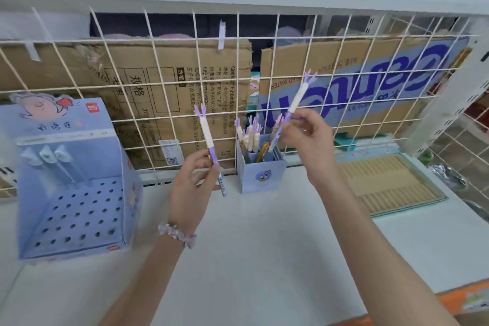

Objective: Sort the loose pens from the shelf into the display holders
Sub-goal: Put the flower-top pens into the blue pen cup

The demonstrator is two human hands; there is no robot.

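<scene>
Currently left hand (pixel 194 180) and right hand (pixel 307 137) each pinch a purple pen; risk: knocking the crowded pen cup (pixel 262 174) over inserting.

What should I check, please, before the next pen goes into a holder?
1. Left hand grips its pen securely: ok.
2. Right hand grips its pen securely: ok; it pinches low on the barrel.
3. Free holes in the blue perforated display holder: ok; only three pens stand at its back.
4. Room left in the small square pen cup: cannot tell; several pens already fill it.
5. Pens match the cup's purple-topped ones: ok.
</scene>
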